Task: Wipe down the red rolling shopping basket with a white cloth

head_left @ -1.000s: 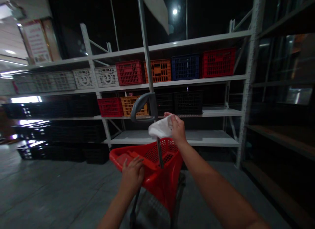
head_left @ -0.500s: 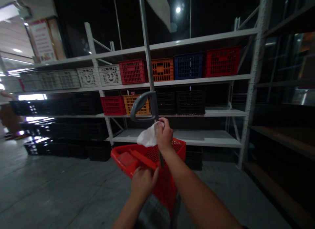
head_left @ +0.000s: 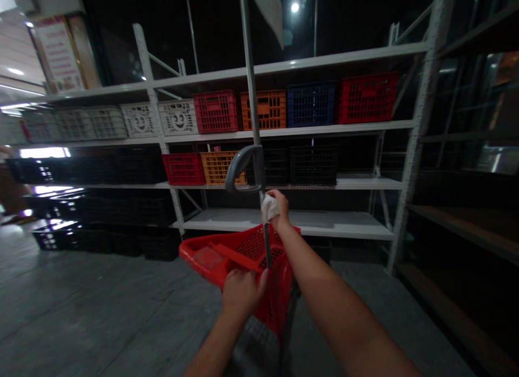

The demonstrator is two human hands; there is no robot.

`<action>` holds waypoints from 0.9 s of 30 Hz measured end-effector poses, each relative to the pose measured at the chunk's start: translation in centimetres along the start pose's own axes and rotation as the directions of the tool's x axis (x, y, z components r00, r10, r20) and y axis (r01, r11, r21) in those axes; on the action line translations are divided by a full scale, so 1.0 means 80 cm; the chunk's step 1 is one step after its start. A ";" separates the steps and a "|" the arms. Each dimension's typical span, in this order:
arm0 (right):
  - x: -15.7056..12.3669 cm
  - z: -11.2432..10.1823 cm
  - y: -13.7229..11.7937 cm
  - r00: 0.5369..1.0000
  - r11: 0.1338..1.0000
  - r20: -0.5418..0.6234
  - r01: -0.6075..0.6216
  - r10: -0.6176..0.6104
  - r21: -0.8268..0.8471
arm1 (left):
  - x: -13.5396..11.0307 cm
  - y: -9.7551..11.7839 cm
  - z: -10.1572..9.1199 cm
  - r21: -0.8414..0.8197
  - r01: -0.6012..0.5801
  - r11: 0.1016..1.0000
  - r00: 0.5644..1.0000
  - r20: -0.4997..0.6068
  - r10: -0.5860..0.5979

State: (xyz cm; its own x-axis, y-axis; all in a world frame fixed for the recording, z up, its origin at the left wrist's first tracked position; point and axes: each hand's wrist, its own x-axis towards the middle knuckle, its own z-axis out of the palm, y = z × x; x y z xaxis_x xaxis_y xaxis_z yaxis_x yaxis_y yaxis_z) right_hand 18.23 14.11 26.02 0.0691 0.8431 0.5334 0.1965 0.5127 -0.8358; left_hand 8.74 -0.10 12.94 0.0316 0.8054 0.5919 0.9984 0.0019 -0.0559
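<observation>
Wrapped round the near edge of a red plastic shopping cart (head_left: 211, 258) is my left hand (head_left: 243, 293), its thumb stretched along the rim. My right hand (head_left: 281, 208) is closed on a bunched white cloth (head_left: 270, 208), which lies against the metal pole (head_left: 252, 96) just above the cart basket. The pole stands nearly upright at the cart and leans a little. A grey loop handle (head_left: 237, 171) is fixed to it, right above the cloth. Part of the pole is hidden behind the cloth.
Behind the cart runs a white metal rack (head_left: 332, 129) with red, orange, blue, white and black crates, such as the blue crate (head_left: 311, 105). Dark shelves (head_left: 466, 231) stand at the right. Stacked black crates (head_left: 160, 243) sit on the grey floor (head_left: 101, 306) at left.
The cloth hung out to the left of the pole and is now bunched closer around it, with my right hand a little further right. My left hand keeps its hold on the cart.
</observation>
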 end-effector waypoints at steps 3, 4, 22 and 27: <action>-0.015 0.005 -0.010 0.999 0.980 -0.005 0.040 -0.039 0.197 | -0.001 -0.002 0.001 0.034 0.002 0.999 1.000 0.019 -0.003; -0.024 0.005 -0.011 0.998 0.950 -0.014 0.064 -0.063 0.306 | -0.001 -0.003 0.001 0.043 0.000 0.999 1.000 0.023 -0.001; -0.048 0.009 -0.036 0.874 0.829 0.342 0.112 -0.344 0.547 | -0.022 -0.031 -0.010 0.013 -0.160 0.987 0.987 -0.029 0.161; -0.123 0.013 0.047 0.864 0.907 0.428 0.075 -0.266 0.413 | -0.033 -0.042 -0.016 0.031 -0.201 0.979 0.973 -0.110 0.203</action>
State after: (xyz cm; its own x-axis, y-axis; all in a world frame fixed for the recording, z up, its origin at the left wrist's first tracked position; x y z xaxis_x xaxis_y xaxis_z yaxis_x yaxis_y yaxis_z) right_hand 17.24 7.89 17.47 -0.4112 0.6611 0.6275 -0.2207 0.5957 -0.7723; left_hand 5.34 -3.03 12.60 0.2383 0.7189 0.6530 0.9699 -0.1416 -0.1981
